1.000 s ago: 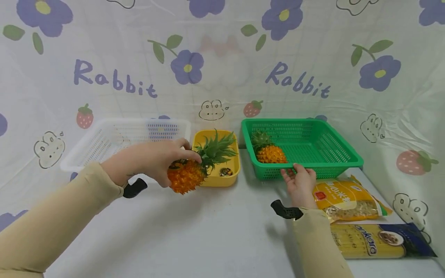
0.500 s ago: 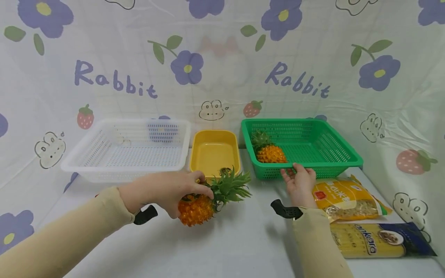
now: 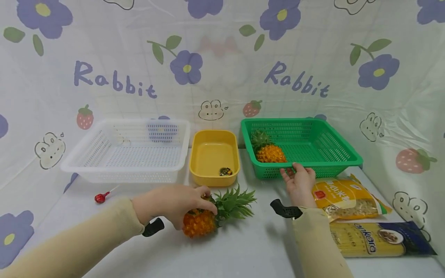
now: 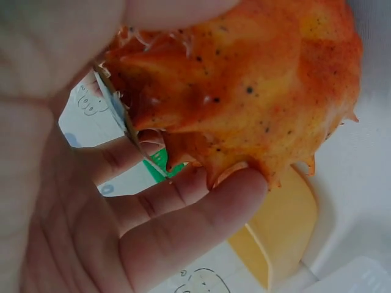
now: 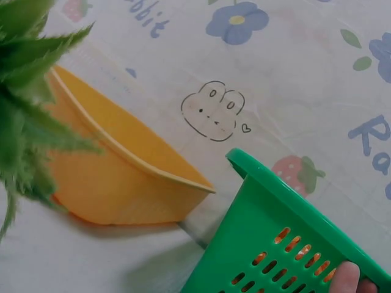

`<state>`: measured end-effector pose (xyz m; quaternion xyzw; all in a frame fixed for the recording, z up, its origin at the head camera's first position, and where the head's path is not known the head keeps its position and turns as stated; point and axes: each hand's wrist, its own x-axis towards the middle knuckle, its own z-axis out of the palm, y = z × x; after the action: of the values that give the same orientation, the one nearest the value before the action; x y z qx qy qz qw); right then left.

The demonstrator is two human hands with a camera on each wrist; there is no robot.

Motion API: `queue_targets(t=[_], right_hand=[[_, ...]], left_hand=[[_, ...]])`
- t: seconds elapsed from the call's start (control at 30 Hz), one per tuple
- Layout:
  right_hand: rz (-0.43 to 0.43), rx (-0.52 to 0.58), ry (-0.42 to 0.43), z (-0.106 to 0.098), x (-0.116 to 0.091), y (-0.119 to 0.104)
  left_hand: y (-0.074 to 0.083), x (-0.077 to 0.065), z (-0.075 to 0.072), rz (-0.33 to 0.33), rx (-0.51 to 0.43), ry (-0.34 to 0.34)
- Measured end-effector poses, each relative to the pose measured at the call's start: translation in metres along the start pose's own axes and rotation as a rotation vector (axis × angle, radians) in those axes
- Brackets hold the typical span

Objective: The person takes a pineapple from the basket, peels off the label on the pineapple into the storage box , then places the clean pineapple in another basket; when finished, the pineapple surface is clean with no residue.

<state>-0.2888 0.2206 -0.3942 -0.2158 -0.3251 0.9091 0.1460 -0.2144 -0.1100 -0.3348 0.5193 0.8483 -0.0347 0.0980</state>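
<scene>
My left hand (image 3: 175,202) grips a pineapple (image 3: 199,224) in front of the tub (image 3: 212,180) — should that hold loosen, the round fruit could roll. My right hand (image 3: 301,184) touches the basket (image 3: 265,172) right of the tub — gripping or resting, I can't tell; a tug could shift it.

Head: high, wide, facing 12 o'clock and down | Left wrist: very close to pineapple (image 4: 263,85) | Right wrist: farther back, tub (image 5: 134,186) at 9 o'clock | All share: tub
</scene>
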Motion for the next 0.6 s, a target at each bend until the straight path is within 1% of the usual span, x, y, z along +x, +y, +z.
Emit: queue_targets(t=[0.13,0.17,0.23,0.33,0.4,0.43,0.5,0.57,0.6], right_hand=[[0.028,0.023,-0.008,0.001,-0.001,-0.003],[0.043,0.02,-0.007,0.001,-0.002,-0.004],[0.104,0.022,0.006,0.001,-0.006,-0.007],[0.19,-0.007,0.032,0.004,-0.02,-0.011],[0.201,-0.069,0.025,0.008,-0.034,-0.011],[0.172,-0.139,-0.001,0.011,-0.041,-0.01],[0.073,-0.308,-0.102,0.016,-0.055,-0.005],[-0.077,-0.544,-0.271,0.021,-0.066,0.001],[-0.162,-0.676,-0.382,0.022,-0.071,0.004]], left_hand=[[0.001,0.003,0.001,0.005,0.018,0.002],[0.002,0.004,0.001,0.005,0.026,0.001],[0.003,0.006,0.001,0.006,0.04,-0.003],[0.004,0.007,0.002,-0.004,0.053,-0.015],[0.005,0.006,0.002,-0.011,0.058,-0.021],[0.006,0.006,0.002,-0.012,0.062,-0.021],[0.006,0.006,0.002,-0.013,0.073,-0.016],[0.007,0.007,0.001,-0.013,0.088,-0.009],[0.007,0.007,0.001,-0.013,0.094,-0.007]])
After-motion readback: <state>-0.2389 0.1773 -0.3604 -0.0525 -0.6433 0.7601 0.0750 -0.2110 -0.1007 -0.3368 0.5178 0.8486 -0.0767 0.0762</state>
